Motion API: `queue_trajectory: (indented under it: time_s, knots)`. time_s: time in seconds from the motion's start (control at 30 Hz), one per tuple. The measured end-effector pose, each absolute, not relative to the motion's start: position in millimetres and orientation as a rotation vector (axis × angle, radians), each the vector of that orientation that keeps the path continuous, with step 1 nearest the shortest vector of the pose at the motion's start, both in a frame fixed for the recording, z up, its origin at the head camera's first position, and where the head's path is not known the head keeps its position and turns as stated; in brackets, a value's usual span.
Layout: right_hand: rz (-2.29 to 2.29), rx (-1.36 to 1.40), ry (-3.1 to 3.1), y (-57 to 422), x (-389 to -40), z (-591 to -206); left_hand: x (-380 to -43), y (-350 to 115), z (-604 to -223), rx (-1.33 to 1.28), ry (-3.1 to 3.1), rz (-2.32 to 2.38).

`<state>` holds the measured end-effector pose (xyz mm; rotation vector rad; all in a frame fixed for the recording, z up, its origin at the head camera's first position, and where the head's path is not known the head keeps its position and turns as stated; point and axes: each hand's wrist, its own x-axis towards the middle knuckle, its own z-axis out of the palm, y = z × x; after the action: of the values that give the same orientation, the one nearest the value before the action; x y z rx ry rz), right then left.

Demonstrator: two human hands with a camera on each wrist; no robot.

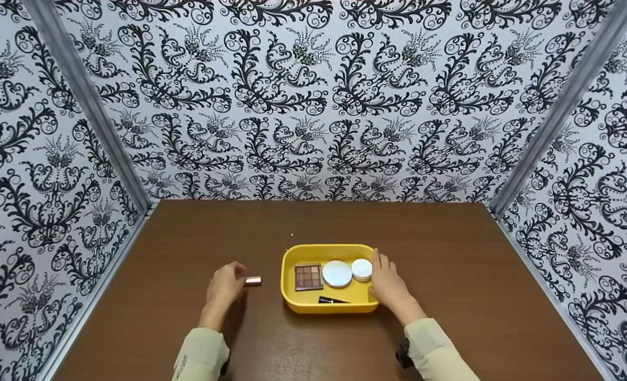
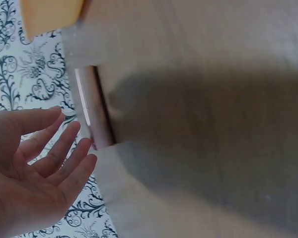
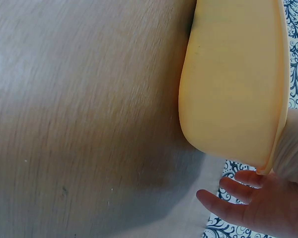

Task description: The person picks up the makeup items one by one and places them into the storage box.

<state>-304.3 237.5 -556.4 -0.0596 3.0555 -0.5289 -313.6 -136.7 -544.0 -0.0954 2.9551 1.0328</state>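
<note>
On the table to the left of the yellow basket lies a shiny rose-gold tube [image 1: 253,281], shaped like a lipstick. My left hand [image 1: 226,283] is right beside it; in the left wrist view its loosely bent fingers [image 2: 64,163] reach the near side of the tube [image 2: 95,106]. My right hand [image 1: 388,280] holds the right end of the basket [image 1: 329,309], thumb over the rim and fingers outside along the end wall. Inside the basket are an eyeshadow palette [image 1: 308,277], a round white compact [image 1: 337,274], a small white jar [image 1: 362,270] and a black pen-like tube [image 1: 326,300].
The brown table [image 1: 213,227] runs back to a wall with a black-and-white scroll pattern [image 1: 313,106]. Patterned panels also stand at the left and right, with grey strips [image 1: 91,106] at the corners. A tiny white speck [image 1: 292,234] lies behind the basket.
</note>
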Motion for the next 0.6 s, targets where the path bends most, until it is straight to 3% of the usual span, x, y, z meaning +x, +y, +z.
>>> queue_trajectory:
  time_s: [0.6]
  knots:
    - [-0.543, -0.057, 3.046, 237.6, -303.9, -556.4, -312.7, -143.4, -565.3, -0.149, 3.085, 0.813]
